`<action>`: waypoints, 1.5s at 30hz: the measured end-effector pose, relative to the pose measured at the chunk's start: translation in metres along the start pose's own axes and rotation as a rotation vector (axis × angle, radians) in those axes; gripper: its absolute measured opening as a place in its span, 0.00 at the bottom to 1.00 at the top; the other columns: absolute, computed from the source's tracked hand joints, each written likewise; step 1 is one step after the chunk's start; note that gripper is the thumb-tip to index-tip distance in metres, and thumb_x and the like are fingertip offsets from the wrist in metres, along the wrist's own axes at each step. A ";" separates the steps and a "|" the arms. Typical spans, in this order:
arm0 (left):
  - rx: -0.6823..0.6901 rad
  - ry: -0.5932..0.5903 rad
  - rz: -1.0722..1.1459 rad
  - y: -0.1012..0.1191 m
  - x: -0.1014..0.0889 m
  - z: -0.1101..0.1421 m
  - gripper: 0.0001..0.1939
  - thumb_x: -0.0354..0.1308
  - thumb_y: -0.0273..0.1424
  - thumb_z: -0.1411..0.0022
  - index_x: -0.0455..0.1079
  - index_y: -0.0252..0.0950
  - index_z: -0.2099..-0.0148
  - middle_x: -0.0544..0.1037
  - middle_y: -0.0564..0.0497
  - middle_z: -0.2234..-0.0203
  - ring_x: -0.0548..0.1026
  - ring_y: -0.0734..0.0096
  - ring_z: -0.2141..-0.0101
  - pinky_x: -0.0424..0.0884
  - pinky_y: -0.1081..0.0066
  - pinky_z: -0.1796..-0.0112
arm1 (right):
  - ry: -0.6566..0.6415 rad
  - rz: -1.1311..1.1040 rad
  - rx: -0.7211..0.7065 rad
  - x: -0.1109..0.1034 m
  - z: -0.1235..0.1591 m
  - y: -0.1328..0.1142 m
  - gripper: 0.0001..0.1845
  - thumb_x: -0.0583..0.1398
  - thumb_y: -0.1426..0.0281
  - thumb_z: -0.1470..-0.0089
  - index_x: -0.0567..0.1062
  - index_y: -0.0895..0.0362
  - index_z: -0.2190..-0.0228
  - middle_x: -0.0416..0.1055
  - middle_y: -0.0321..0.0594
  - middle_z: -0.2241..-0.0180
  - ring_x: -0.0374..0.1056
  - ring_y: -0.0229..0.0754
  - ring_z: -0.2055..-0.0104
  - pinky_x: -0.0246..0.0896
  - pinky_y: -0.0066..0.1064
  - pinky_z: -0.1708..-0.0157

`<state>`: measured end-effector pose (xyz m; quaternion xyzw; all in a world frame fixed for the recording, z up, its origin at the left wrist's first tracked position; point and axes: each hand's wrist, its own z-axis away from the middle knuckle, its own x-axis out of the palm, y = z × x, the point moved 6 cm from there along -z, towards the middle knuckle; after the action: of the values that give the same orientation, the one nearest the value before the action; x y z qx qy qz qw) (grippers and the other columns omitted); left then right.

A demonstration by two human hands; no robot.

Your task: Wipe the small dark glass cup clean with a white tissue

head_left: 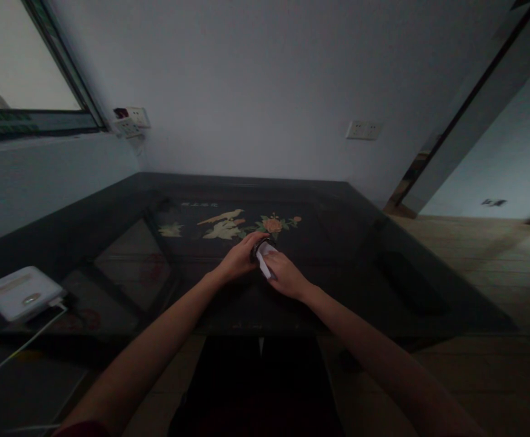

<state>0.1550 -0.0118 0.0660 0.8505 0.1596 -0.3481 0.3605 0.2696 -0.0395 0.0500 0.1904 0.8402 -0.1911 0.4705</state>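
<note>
Over the middle of the dark table (228, 291), my two hands meet in front of the flower-and-bird picture (228, 227). My left hand (239, 256) is closed round a small dark object with a curved rim (256, 245); its kind does not show clearly in the dim light. In my right hand (287, 276) is a flat white piece (265, 264), pinched and tilted, with its upper end at the dark rim. Whether it is paper or cloth, I cannot tell. My fingers partly hide both objects.
At the left table edge lies a white box-shaped device (23, 292) with a white cable (19, 350). A long dark object (410, 282) rests on the right. The wall behind has a double socket (364, 130) and, left, a plugged-in adapter (127, 126).
</note>
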 end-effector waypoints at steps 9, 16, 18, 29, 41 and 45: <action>-0.024 -0.056 0.182 -0.014 -0.003 0.000 0.39 0.62 0.22 0.55 0.56 0.34 0.40 0.66 0.40 0.45 0.67 0.59 0.46 0.64 0.59 0.46 | 0.039 0.365 -0.161 -0.008 -0.003 -0.006 0.12 0.53 0.77 0.42 0.72 0.61 0.57 0.75 0.45 0.61 0.69 0.44 0.54 0.56 0.39 0.43; -0.030 -0.186 0.256 -0.004 -0.001 0.001 0.42 0.64 0.23 0.56 0.54 0.34 0.39 0.65 0.39 0.44 0.66 0.57 0.46 0.61 0.56 0.44 | 0.062 0.430 -0.247 -0.011 -0.001 -0.008 0.07 0.56 0.75 0.42 0.75 0.58 0.66 0.76 0.41 0.66 0.70 0.41 0.58 0.60 0.37 0.46; -0.026 -0.214 0.255 -0.004 0.002 0.002 0.43 0.64 0.23 0.55 0.53 0.34 0.38 0.64 0.38 0.43 0.65 0.57 0.45 0.60 0.55 0.44 | 0.049 0.450 -0.276 -0.012 0.001 -0.009 0.07 0.56 0.76 0.42 0.75 0.57 0.67 0.76 0.40 0.69 0.71 0.41 0.61 0.61 0.36 0.48; 0.075 0.026 0.166 0.002 0.005 0.000 0.49 0.65 0.27 0.52 0.42 0.39 0.33 0.55 0.37 0.39 0.58 0.53 0.40 0.58 0.53 0.43 | 0.095 0.461 -0.123 -0.029 -0.004 -0.011 0.11 0.52 0.76 0.40 0.74 0.60 0.66 0.75 0.43 0.69 0.69 0.42 0.65 0.64 0.35 0.60; 0.048 0.321 -0.007 0.023 0.009 0.001 0.39 0.59 0.21 0.50 0.49 0.37 0.38 0.61 0.38 0.44 0.60 0.57 0.42 0.59 0.54 0.43 | 0.187 0.409 0.014 -0.030 -0.004 -0.016 0.14 0.50 0.77 0.41 0.75 0.62 0.61 0.74 0.48 0.66 0.69 0.46 0.63 0.64 0.39 0.59; 0.022 0.268 -0.012 0.017 0.011 0.001 0.38 0.60 0.21 0.51 0.50 0.36 0.39 0.63 0.39 0.46 0.63 0.58 0.44 0.61 0.55 0.44 | 0.147 0.303 0.029 -0.022 -0.002 -0.008 0.15 0.52 0.77 0.43 0.73 0.64 0.56 0.74 0.51 0.61 0.69 0.48 0.59 0.64 0.41 0.55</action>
<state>0.1710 -0.0240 0.0655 0.8923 0.2075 -0.2351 0.3247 0.2746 -0.0488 0.0710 0.3352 0.8310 -0.1156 0.4286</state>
